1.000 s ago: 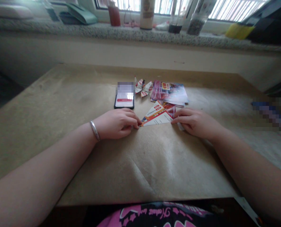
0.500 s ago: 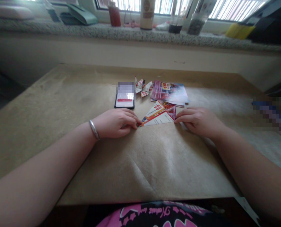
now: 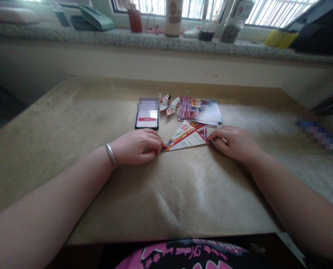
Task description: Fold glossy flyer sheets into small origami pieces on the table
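A printed sheet of paper [image 3: 186,141], folded into a pointed shape with a white flap and orange and red print, lies on the table between my hands. My left hand [image 3: 142,145], with a silver bangle at the wrist, is closed with its fingertips pinching the paper's left point. At the opposite end, my right hand [image 3: 233,141] pinches the right corner of the white flap between thumb and fingers. Just beyond the paper is a stack of glossy leaflets [image 3: 202,111]. Folded paper pieces [image 3: 169,104] in white and red sit to the left of that stack.
A phone [image 3: 146,121] with a lit, partly blurred screen lies beyond my left hand. On the right side of the table [image 3: 113,209] is a blurred bluish item [image 3: 320,138]. Bottles [image 3: 173,18] and other items line the stone windowsill [image 3: 99,37] behind.
The right corner of the white flap has shifted slightly to the right, with my right fingers pinching there. My left hand stays at the left point. The view has tilted very slightly.
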